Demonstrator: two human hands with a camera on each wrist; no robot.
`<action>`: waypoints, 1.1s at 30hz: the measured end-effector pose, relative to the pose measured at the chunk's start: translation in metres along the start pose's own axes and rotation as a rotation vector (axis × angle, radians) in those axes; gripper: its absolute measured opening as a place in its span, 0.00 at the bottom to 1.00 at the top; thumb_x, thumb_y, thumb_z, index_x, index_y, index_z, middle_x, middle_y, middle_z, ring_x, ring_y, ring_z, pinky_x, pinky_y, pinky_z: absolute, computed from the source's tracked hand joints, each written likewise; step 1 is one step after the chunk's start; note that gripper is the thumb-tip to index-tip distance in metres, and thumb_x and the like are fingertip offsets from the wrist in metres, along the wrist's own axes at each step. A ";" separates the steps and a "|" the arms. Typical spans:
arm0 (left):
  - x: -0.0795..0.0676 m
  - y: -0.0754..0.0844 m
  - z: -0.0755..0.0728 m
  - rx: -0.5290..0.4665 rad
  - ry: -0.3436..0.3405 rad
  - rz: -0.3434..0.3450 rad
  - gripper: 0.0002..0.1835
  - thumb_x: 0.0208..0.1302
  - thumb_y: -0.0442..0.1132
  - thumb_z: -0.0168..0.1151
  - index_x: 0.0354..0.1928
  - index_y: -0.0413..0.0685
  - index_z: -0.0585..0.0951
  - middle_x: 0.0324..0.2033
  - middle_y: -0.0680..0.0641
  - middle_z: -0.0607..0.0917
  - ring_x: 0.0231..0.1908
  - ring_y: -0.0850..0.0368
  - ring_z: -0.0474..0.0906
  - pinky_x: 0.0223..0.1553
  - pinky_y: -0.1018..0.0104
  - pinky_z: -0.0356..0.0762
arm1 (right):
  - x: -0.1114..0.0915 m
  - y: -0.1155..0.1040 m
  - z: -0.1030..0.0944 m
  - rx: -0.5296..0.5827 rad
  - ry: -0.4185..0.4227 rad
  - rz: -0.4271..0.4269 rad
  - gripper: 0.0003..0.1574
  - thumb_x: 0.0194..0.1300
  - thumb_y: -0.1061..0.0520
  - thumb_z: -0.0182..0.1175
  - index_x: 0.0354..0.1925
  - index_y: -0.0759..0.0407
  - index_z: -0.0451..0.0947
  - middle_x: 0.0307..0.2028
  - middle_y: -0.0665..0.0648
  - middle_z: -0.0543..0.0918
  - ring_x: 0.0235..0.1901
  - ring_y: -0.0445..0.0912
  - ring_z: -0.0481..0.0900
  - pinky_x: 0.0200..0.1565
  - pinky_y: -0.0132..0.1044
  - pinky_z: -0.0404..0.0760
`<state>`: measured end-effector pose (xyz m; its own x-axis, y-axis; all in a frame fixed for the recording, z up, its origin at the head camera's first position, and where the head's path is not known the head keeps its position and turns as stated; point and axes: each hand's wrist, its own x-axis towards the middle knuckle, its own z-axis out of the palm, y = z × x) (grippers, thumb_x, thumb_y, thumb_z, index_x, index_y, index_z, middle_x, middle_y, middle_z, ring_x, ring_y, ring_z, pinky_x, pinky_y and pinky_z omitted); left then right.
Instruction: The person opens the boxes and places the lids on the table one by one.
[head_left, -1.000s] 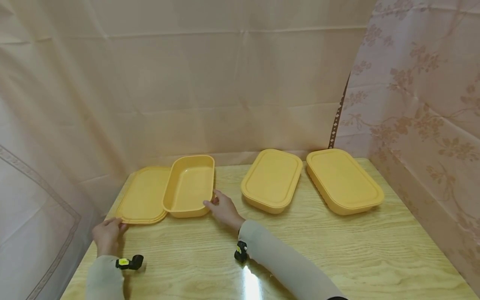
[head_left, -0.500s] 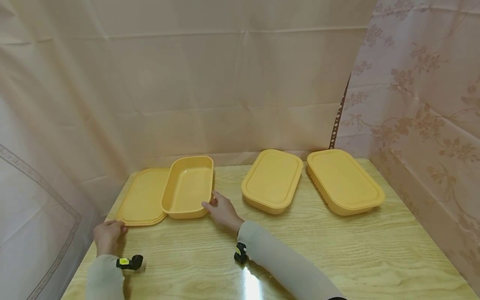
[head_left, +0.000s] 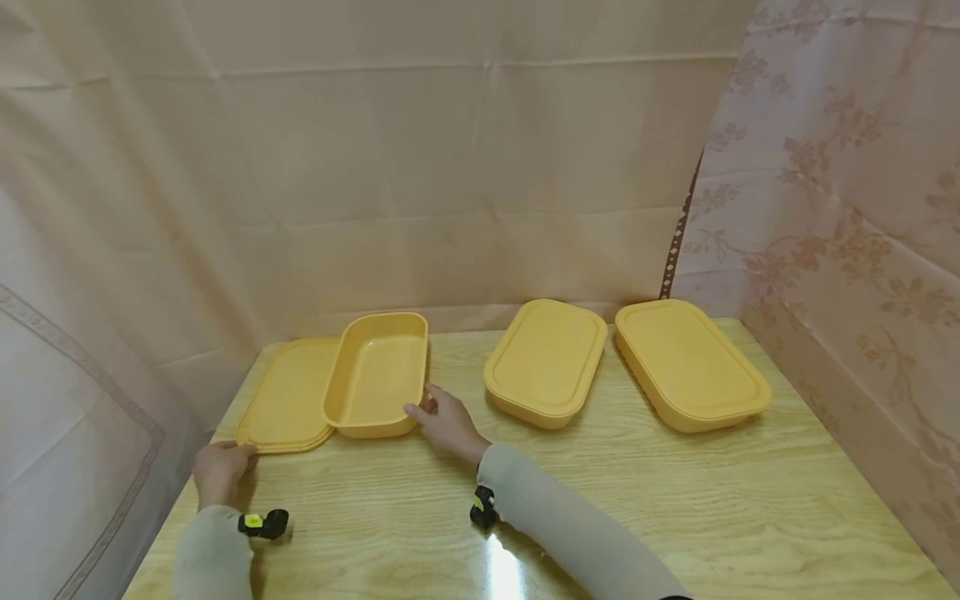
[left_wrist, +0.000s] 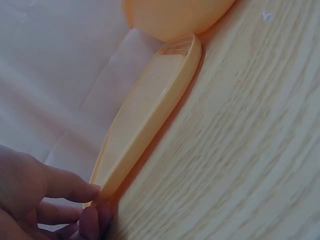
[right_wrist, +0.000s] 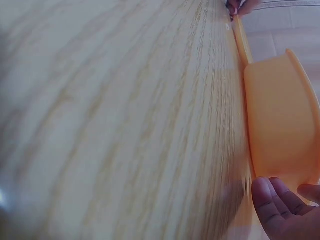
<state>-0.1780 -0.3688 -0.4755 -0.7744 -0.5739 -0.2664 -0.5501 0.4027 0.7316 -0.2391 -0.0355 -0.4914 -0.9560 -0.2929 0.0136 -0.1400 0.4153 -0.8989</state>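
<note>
My left hand (head_left: 219,471) pinches the near left corner of a yellow plastic lid (head_left: 288,400), thumb and fingers at its edge. In the left wrist view the lid (left_wrist: 145,120) lies with its raised rim upward. An open yellow food container (head_left: 378,375) stands right beside it, overlapping the lid's right side in the head view. My right hand (head_left: 448,423) holds this container by its near right corner, the thumb over the rim and the fingers against the outer wall. The right wrist view shows those fingertips (right_wrist: 261,187) low on the container's wall (right_wrist: 280,115).
Two more yellow containers, both with lids on, stand to the right: one middle container (head_left: 546,362) and one far right container (head_left: 690,362). The wood-grain table (head_left: 600,500) meets a beige cloth (head_left: 450,167) behind and a floral cloth (head_left: 847,250) at right.
My left hand has shifted slightly right with the lid's corner. The open container has moved a little toward me and left in my right hand. The two lidded containers have stayed put.
</note>
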 end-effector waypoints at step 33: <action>-0.006 0.029 0.007 0.119 0.021 0.150 0.28 0.72 0.44 0.48 0.65 0.30 0.67 0.62 0.25 0.70 0.62 0.28 0.64 0.64 0.38 0.63 | 0.000 -0.003 -0.014 -0.020 0.006 0.023 0.38 0.68 0.42 0.58 0.66 0.63 0.67 0.42 0.58 0.81 0.39 0.45 0.78 0.37 0.35 0.78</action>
<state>-0.1914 -0.3492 -0.4573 -0.8446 -0.5152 -0.1459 -0.4629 0.5654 0.6827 -0.2424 -0.0247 -0.4822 -0.9606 -0.2779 -0.0046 -0.1229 0.4395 -0.8898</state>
